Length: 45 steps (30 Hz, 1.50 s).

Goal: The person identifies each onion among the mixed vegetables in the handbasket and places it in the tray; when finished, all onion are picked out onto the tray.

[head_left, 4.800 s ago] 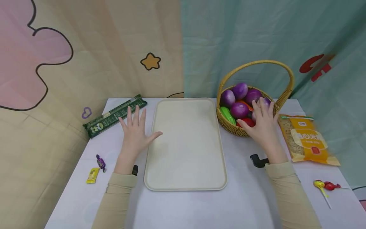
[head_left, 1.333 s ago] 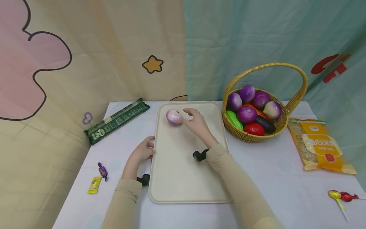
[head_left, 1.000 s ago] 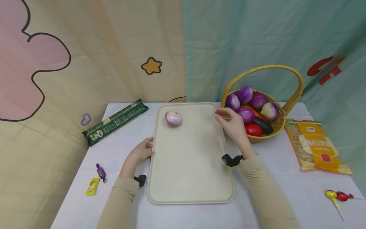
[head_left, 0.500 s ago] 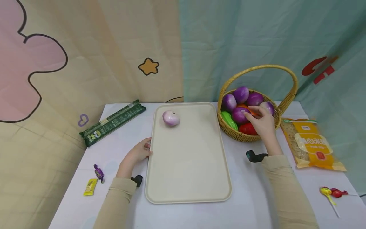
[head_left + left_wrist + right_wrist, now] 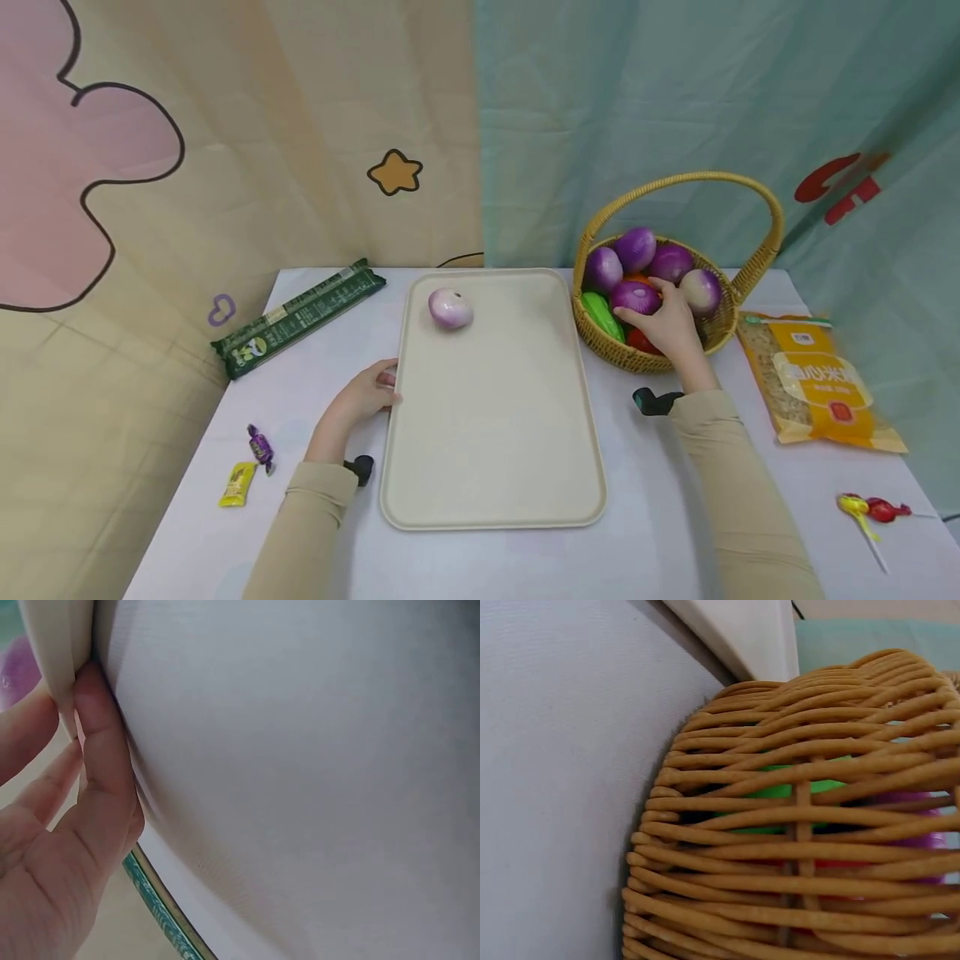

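My left hand [image 5: 363, 397] pinches the left rim of the cream tray [image 5: 495, 425]; the left wrist view shows thumb and fingers [image 5: 101, 742] on both sides of the rim. A pale purple onion [image 5: 451, 308] lies on the tray, far left. Over the wicker basket [image 5: 626, 357], my right hand [image 5: 670, 327] has thumb and fingers curled round a dark purple onion [image 5: 632, 296], which still sits among the others. Several purple onions, a white-and-purple one [image 5: 701, 292], a green vegetable [image 5: 602, 315] and a red one [image 5: 640, 341] lie about it. The right wrist view shows mostly basket weave.
The basket's tall handle [image 5: 686, 177] arches behind my right hand. A green packet [image 5: 298, 317] lies back left, wrapped candies [image 5: 260, 447] at left. A yellow bag [image 5: 821, 379] is right of the basket, with lollipops [image 5: 862, 510] nearer me. A curtain hangs behind.
My right hand has let go of the pale onion on the tray, moved right to the basket and closed round a purple onion. The left hand has gone from spread to gripping the tray rim.
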### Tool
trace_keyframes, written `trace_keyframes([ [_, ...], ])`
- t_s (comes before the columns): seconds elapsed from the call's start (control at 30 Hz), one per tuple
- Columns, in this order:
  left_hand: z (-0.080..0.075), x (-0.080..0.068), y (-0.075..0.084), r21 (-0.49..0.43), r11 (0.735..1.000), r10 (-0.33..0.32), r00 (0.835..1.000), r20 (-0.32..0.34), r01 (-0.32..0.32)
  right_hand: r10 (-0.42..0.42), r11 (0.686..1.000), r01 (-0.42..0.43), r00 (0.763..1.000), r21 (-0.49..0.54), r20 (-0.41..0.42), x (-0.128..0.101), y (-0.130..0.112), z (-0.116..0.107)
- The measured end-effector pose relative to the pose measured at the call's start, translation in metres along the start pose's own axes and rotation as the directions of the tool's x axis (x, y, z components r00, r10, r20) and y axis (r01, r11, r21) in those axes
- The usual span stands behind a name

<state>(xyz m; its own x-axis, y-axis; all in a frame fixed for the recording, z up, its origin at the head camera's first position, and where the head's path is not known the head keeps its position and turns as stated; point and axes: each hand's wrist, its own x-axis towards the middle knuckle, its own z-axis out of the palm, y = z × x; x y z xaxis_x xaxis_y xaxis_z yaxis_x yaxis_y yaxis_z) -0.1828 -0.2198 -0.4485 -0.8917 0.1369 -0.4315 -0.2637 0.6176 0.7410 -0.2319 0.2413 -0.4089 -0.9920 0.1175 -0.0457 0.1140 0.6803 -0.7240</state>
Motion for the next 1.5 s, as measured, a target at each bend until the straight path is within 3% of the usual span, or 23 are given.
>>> trace_keyframes([
  [0.23, -0.002, 0.001, 0.006, 0.034, 0.999, -0.011, 1.0, -0.027, 0.012, -0.029, 0.999, 0.027, 0.997, -0.02, -0.071, 0.002, 0.006, 0.006],
  [0.47, -0.002, 0.002, 0.007, 0.044, 0.999, -0.023, 0.999, -0.033, 0.024, -0.03, 0.999, 0.035, 0.988, 0.035, -0.151, -0.01, -0.002, 0.001],
  [0.73, -0.003, 0.003, 0.008, 0.049, 0.999, -0.02, 0.999, -0.029, 0.021, -0.1, 0.985, 0.11, 0.992, 0.133, -0.075, -0.039, -0.047, -0.002],
  [0.83, -0.004, 0.002, 0.008, 0.05, 0.998, -0.023, 0.999, -0.03, 0.025, -0.148, 0.972, 0.151, 0.989, 0.181, -0.03, -0.04, -0.064, 0.015],
  [0.97, -0.005, 0.0, 0.008, 0.057, 0.998, -0.024, 0.999, -0.032, 0.026, -0.19, 0.953, 0.175, 0.981, 0.248, 0.038, -0.025, -0.083, 0.059],
  [1.07, -0.004, -0.001, 0.006, 0.048, 0.999, -0.02, 0.999, -0.034, 0.022, -0.165, 0.95, 0.138, 0.983, 0.28, 0.076, -0.007, -0.092, 0.096],
  [1.17, -0.002, -0.001, 0.005, 0.032, 0.999, -0.022, 0.999, -0.037, 0.024, -0.09, 0.956, 0.055, 0.99, 0.289, 0.108, 0.008, -0.093, 0.124],
  [1.3, 0.0, -0.001, 0.003, 0.014, 0.999, -0.031, 0.999, -0.032, 0.032, -0.026, 0.957, -0.01, 0.992, 0.291, 0.12, 0.021, -0.09, 0.146],
  [1.5, 0.002, -0.003, 0.003, -0.004, 0.999, -0.045, 0.998, -0.041, 0.045, -0.028, 0.958, 0.005, 0.996, 0.285, 0.079, 0.029, -0.085, 0.161],
])
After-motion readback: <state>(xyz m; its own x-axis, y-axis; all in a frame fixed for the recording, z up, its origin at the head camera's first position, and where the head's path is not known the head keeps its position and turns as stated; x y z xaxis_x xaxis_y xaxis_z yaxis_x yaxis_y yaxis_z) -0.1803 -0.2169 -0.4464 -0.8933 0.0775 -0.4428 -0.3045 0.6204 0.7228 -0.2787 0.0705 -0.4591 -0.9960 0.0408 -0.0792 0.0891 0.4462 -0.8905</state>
